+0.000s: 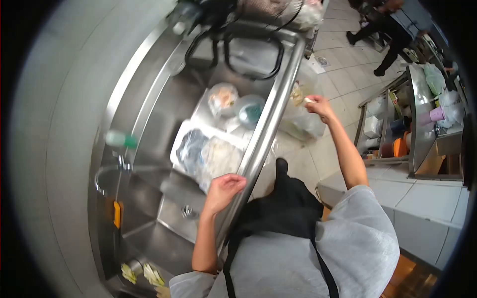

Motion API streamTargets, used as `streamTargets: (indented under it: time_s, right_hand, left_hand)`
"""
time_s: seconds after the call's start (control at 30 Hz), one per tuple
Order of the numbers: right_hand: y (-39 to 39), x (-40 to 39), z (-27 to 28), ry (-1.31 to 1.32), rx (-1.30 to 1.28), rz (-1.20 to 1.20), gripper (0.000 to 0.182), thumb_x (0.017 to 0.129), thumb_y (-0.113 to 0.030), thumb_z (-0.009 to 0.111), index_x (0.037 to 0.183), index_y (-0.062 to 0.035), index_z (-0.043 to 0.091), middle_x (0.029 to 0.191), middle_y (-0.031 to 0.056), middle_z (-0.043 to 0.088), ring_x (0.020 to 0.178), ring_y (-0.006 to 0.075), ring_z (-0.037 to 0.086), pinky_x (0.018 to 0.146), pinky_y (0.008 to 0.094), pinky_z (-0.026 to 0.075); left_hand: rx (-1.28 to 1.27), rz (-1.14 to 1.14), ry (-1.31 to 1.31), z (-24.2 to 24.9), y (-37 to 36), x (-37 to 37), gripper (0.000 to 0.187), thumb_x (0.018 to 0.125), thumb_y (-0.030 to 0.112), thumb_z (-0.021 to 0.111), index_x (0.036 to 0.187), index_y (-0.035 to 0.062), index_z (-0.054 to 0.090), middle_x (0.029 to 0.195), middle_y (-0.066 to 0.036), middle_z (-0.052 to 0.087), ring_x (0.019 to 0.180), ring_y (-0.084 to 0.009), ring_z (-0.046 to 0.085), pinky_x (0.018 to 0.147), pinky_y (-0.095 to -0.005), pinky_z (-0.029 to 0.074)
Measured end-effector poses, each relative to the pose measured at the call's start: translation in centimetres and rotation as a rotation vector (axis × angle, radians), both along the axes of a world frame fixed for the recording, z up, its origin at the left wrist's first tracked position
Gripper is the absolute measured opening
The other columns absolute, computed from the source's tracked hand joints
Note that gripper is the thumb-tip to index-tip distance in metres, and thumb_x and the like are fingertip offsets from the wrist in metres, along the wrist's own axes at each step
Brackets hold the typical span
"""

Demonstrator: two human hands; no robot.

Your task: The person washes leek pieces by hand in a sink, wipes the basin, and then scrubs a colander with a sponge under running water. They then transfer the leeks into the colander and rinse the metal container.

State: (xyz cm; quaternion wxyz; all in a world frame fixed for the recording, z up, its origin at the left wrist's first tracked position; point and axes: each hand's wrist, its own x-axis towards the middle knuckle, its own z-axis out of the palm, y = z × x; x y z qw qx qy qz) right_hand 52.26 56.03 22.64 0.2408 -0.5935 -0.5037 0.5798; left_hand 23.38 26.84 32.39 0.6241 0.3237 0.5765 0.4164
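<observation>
My left hand (224, 192) is over the front edge of the steel sink (266, 124), its fingers curled together with nothing visible in them. Just beyond it, a white tray (180, 144) in the sink holds bagged pale and bluish contents. My right hand (319, 108) is out to the right, pinching a small white piece (309, 101) above a clear plastic bag (300, 121) with scraps in it. Behind the tray are a bag with orange-pink contents (223, 98) and a round container with green contents (250, 112).
A faucet (121, 161), a green-capped bottle (120, 139) and a yellow-handled tool (118, 214) line the sink's left side. Vegetable pieces (151, 274) lie at the lower left. Shelves (417, 114) stand right. Another person (400, 30) is at the upper right.
</observation>
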Motion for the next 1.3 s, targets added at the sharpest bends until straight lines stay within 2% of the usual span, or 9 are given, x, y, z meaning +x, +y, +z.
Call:
streamTargets:
  time_s: [0.17, 0.27, 0.4, 0.53, 0.67, 0.9, 0.97, 1.13, 1.3]
  right_hand:
    - [12.4, 1.6, -5.3, -0.077, 0.14, -0.112, 0.046, 0.069, -0.01, 0.059, 0.113, -0.0027, 0.047, 0.082, 0.0146, 0.058, 0.064, 0.0205, 0.056, 0.051, 0.0306, 0.048]
    - [17.8, 3.5, -7.6, -0.07, 0.128, -0.009, 0.031, 0.068, -0.021, 0.062, 0.094, -0.0039, 0.058, 0.069, 0.0103, 0.06, 0.054, 0.0188, 0.057, 0.047, 0.0328, 0.046]
    - [18.2, 4.3, -6.4, -0.347, 0.317, -0.123, 0.027, 0.066, -0.025, 0.061, 0.051, -0.0037, 0.056, 0.045, 0.0075, 0.051, 0.038, 0.0131, 0.048, 0.042, 0.0302, 0.041]
    - [17.8, 4.4, -8.3, -0.434, 0.34, -0.323, 0.026, 0.057, -0.027, 0.065, 0.052, -0.0032, 0.056, 0.053, 0.0142, 0.056, 0.049, 0.0239, 0.056, 0.049, 0.0353, 0.044]
    - [19.2, 4.9, -10.8, -0.456, 0.041, -0.233, 0.019, 0.054, -0.02, 0.067, 0.056, -0.0031, 0.059, 0.059, 0.0158, 0.057, 0.061, 0.0266, 0.059, 0.058, 0.0367, 0.047]
    - [18.9, 5.4, -12.5, -0.649, 0.26, -0.229, 0.021, 0.056, -0.013, 0.068, 0.066, 0.0025, 0.059, 0.069, 0.0193, 0.059, 0.058, 0.0257, 0.06, 0.05, 0.0354, 0.049]
    - [18.2, 5.9, -10.1, -0.223, -0.196, 0.167, 0.02, 0.064, -0.013, 0.062, 0.072, 0.0041, 0.056, 0.068, 0.0171, 0.058, 0.055, 0.0244, 0.06, 0.042, 0.0341, 0.049]
    - [17.5, 7.9, -10.8, -0.26, 0.083, 0.048, 0.021, 0.079, -0.023, 0.046, 0.083, -0.0034, 0.054, 0.066, 0.0073, 0.056, 0.056, 0.0145, 0.055, 0.046, 0.0276, 0.046]
    - [11.2, 4.1, 1.0, 0.053, 0.219, -0.102, 0.027, 0.084, -0.027, 0.043, 0.083, -0.0023, 0.055, 0.059, 0.0016, 0.052, 0.044, 0.0066, 0.043, 0.038, 0.0199, 0.035]
  left_hand:
    - [0.264, -0.176, 0.184, -1.8, 20.4, 12.1, 0.018, 0.078, 0.005, 0.052, 0.094, -0.0038, 0.056, 0.08, -0.005, 0.058, 0.067, -0.0088, 0.052, 0.064, -0.0207, 0.043]
    - [0.514, -0.096, 0.385, -8.2, 31.4, 18.0, 0.023, 0.076, -0.002, 0.044, 0.095, -0.0014, 0.056, 0.084, -0.009, 0.061, 0.07, -0.0139, 0.057, 0.069, -0.0245, 0.044]
    - [0.326, 0.048, 0.723, -12.2, 41.1, 22.0, 0.017, 0.069, 0.003, 0.052, 0.082, 0.0036, 0.062, 0.073, -0.016, 0.06, 0.067, -0.0221, 0.059, 0.063, -0.0292, 0.045]
    - [0.221, 0.022, 0.887, -17.5, 46.1, 22.6, 0.01, 0.062, 0.005, 0.055, 0.068, 0.0064, 0.062, 0.068, -0.015, 0.059, 0.067, -0.0267, 0.059, 0.061, -0.0333, 0.046]
    - [0.098, -0.059, 0.97, -18.6, 47.2, 22.5, 0.016, 0.057, 0.007, 0.061, 0.073, 0.0055, 0.061, 0.074, -0.017, 0.06, 0.073, -0.0275, 0.059, 0.067, -0.0352, 0.045]
    - [0.152, -0.328, 1.085, -18.4, 47.1, 21.3, 0.048, 0.063, 0.011, 0.06, 0.109, 0.0078, 0.045, 0.093, -0.022, 0.054, 0.086, -0.0359, 0.052, 0.075, -0.0391, 0.043]
    - [0.235, -0.339, 1.163, -16.3, 45.4, 22.1, 0.055, 0.058, 0.01, 0.064, 0.11, 0.0027, 0.046, 0.088, -0.022, 0.057, 0.085, -0.0315, 0.055, 0.075, -0.0363, 0.043]
    - [0.459, -0.314, 0.727, -8.3, 39.2, 20.5, 0.029, 0.069, 0.014, 0.056, 0.096, 0.0029, 0.055, 0.092, -0.017, 0.057, 0.086, -0.0311, 0.054, 0.075, -0.0359, 0.043]
    - [0.609, -0.129, 0.29, 2.6, 23.4, 11.5, 0.029, 0.079, 0.015, 0.051, 0.105, 0.0022, 0.051, 0.097, -0.014, 0.057, 0.089, -0.0199, 0.055, 0.077, -0.03, 0.042]
